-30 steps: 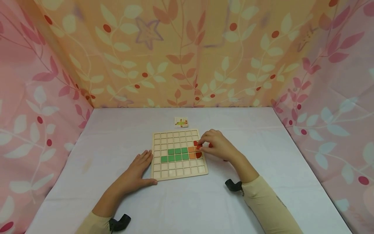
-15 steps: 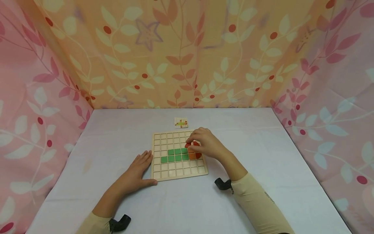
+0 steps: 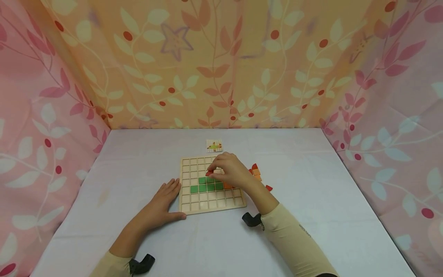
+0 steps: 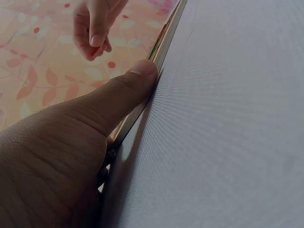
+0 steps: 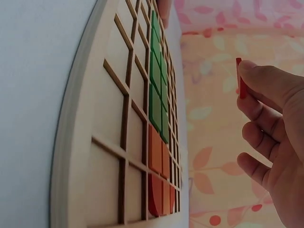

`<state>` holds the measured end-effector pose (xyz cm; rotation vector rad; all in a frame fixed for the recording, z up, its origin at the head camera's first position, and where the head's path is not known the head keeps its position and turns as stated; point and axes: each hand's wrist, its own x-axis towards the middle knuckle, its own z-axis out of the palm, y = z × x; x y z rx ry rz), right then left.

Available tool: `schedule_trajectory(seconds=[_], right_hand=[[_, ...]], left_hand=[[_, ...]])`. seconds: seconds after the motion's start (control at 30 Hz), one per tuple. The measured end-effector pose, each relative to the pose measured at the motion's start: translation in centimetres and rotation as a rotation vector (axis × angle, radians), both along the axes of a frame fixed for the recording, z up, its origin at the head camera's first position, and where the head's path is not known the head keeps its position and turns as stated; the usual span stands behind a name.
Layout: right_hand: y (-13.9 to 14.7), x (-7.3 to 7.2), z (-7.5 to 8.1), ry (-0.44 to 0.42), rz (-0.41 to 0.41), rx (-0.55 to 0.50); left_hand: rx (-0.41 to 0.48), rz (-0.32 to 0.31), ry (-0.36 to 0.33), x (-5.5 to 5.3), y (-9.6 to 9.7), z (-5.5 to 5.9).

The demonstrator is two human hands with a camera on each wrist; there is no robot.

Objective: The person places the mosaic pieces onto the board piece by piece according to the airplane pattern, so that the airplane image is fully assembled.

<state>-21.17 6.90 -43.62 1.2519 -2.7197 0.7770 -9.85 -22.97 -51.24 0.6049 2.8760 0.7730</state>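
My right hand point(image 3: 230, 171) pinches a small red tile point(image 5: 241, 78) between thumb and index finger, held above the grid board point(image 3: 204, 206). Green square tiles point(image 3: 207, 187) fill two rows of cells in the middle of this wooden board. Orange tiles point(image 5: 155, 151) and red tiles with a rounded edge point(image 5: 155, 194) continue the rows on the right, partly covered by the right hand in the head view. My left hand point(image 3: 159, 204) rests at the board's left side with its fingers straight, and its thumb point(image 4: 123, 95) lies along the front left corner.
A small picture card point(image 3: 214, 146) lies behind the board. To the right, several loose orange and red tiles point(image 3: 256, 172) lie on the white tablecloth point(image 3: 294, 154), with one red tile point(image 3: 268, 188) nearer. Patterned cloth walls point(image 3: 214, 77) enclose the table.
The right hand has moved left over the board with the red tile, from the right edge to above the green rows. Loose tiles at right have come into sight. The left hand stays.
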Motion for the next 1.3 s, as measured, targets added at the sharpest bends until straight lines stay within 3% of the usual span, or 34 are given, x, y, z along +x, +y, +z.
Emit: schedule_trajectory(seconds=[0.33,0.67,1.3], right_hand=[[-2.7,0.0,-1.0,0.023,0.007,0.015],[-5.1,-0.2,-2.8,0.028,-0.006,0.099],[-6.0,-0.6,-4.3,-0.014,-0.005,0.168]], left_hand=[[-0.004,0.001,0.005,0.0,-0.1,-0.1],[-0.003,-0.009,0.013,-0.1,-0.1,-0.1],[-0.001,-0.011,0.003,0.0,0.0,0.3]])
